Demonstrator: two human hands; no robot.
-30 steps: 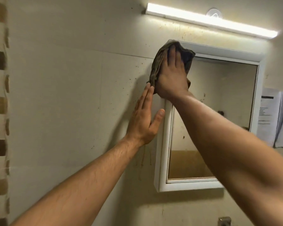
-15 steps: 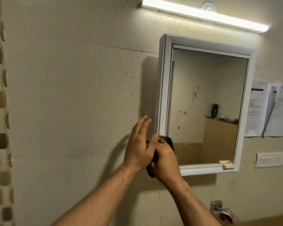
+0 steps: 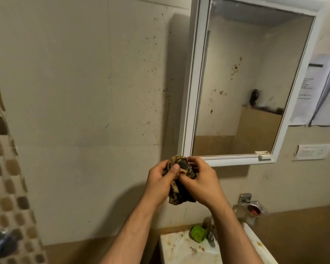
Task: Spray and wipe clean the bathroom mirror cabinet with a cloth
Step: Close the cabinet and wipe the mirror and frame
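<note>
Nearest, above the stained washbasin [image 3: 181, 244], the left hand [image 3: 158, 182] and right hand [image 3: 203, 184] both grip the bunched dark cloth [image 3: 179, 195], probably refolding it to expose a cleaner face. Beyond, the white-framed mirror cabinet [image 3: 193, 82] hangs on the wall, its glass spotted brown.

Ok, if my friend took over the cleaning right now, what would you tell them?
Left hand and right hand: both shut on the cloth, bunched up between them, below the cabinet's lower left corner.
Mirror cabinet: on the wall, door closed, above the sink.
Done: cannot tell from this moment how much has been wiped.
Left: brown spots still show on the mirror. No spray bottle is in view, so find it, spray, then wipe glass and frame.
</note>
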